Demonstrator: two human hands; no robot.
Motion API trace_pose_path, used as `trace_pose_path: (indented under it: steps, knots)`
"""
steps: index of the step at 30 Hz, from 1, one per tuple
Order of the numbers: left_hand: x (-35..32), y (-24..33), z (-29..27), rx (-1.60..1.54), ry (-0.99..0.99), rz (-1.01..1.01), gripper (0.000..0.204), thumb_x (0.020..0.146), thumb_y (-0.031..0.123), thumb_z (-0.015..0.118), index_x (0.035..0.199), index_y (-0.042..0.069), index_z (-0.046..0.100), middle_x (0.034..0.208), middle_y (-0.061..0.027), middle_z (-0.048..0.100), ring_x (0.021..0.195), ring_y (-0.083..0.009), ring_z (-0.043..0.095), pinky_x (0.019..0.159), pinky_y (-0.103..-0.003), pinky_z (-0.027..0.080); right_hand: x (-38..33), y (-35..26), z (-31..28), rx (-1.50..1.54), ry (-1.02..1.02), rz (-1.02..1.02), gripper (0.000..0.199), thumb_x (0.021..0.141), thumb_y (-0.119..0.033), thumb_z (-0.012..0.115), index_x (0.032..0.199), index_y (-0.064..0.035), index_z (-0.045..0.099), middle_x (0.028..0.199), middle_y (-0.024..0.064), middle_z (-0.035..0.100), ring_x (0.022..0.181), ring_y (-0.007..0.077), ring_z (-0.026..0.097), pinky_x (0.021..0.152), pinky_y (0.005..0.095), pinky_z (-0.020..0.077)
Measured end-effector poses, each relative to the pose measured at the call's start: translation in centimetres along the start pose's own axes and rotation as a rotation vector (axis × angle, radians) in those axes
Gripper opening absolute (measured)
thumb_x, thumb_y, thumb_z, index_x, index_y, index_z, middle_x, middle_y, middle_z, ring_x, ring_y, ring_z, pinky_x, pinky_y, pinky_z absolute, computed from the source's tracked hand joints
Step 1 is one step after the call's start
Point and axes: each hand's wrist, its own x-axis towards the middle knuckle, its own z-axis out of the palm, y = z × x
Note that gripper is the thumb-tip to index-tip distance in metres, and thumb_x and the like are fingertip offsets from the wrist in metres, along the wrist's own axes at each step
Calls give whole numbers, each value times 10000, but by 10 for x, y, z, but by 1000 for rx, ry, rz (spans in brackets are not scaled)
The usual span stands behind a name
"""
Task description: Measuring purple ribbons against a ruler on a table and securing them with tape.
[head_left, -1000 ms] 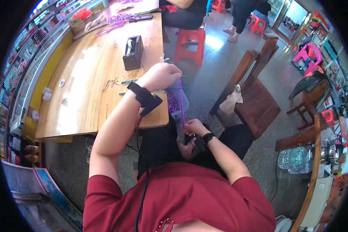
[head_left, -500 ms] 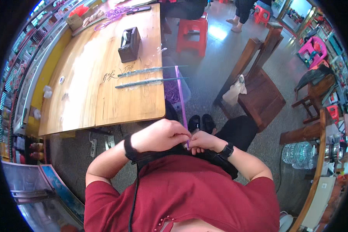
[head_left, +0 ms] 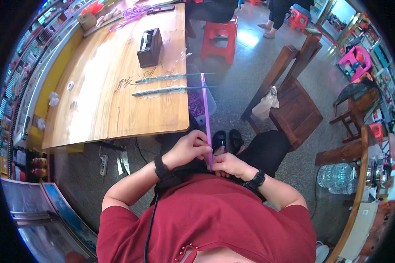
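my left hand (head_left: 188, 150) and my right hand (head_left: 229, 164) sit close together in my lap, just above the hem of my red shirt (head_left: 206, 219), almost touching each other. between them i hold a long thin purple strip (head_left: 206, 118). the fingers of my left hand are curled shut around its lower part, thumb and fingertips pinched on it. my right hand is closed too, fist-like, gripping the strip's bottom end right beside the left hand. there is a black band on each wrist.

from my hands the purple strip runs straight away from me, past my knees in black trousers, up to the near right corner of the wooden table (head_left: 118, 83), where its far end reaches the table edge. just right of the strip, beyond my hands, my black shoes (head_left: 227, 139) rest on the grey floor.

on the table, close to the strip's far end, two long thin rods (head_left: 171, 84) lie side by side, sticking out over the table's right edge. farther along the table stands a black tape dispenser (head_left: 149, 41). to the right of the table, well apart from it, stands a dark wooden chair (head_left: 294, 101) with a pale bag (head_left: 266, 101) hanging at its side, and beyond the table's right edge a red plastic stool (head_left: 219, 33).
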Motion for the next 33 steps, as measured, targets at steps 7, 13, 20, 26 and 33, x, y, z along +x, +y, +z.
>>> trace_pose_path:
  steps: [7, 13, 20, 26, 33]
  knots:
    - [9, -19, -9, 344, -121, 261, 184, 921, 159, 682, 1013, 1, 663, 981, -38, 684, 782, -113, 635, 692, -262, 530, 0, -2, 3, 1, -19, -31, 200, 888, -291, 674, 808, -107, 671, 659, -11, 612, 543, 67, 519, 480, 204, 381]
    - [5, -13, -5, 190, -79, 66, 207, 906, 205, 686, 924, 0, 708, 830, -62, 687, 727, -126, 630, 664, -287, 507, -7, -18, -4, -128, -35, -31, 191, 903, -248, 650, 962, -67, 673, 746, 8, 655, 619, 77, 570, 536, 213, 426]
    - [-5, -1, -12, 385, -1, 183, 225, 868, 213, 711, 845, -11, 701, 764, -103, 686, 685, -160, 639, 641, -312, 495, 11, -53, -18, -51, 420, -553, 214, 963, -186, 622, 1094, -18, 636, 935, 8, 674, 792, 73, 598, 656, 222, 471]
    - [-9, -1, -13, 326, -14, 209, 233, 874, 214, 717, 838, -16, 709, 783, -99, 697, 696, -143, 638, 651, -308, 498, 45, -86, -11, 134, 473, -629, 245, 974, -208, 627, 1108, -7, 671, 876, -21, 655, 751, 40, 554, 648, 204, 452]
    - [-11, 3, -15, 320, -25, 95, 206, 903, 195, 701, 848, -2, 726, 814, -62, 694, 743, -110, 622, 684, -285, 496, 79, -120, -28, 266, 549, -749, 199, 972, -218, 627, 1044, -49, 705, 903, -14, 697, 748, 49, 582, 665, 206, 452]
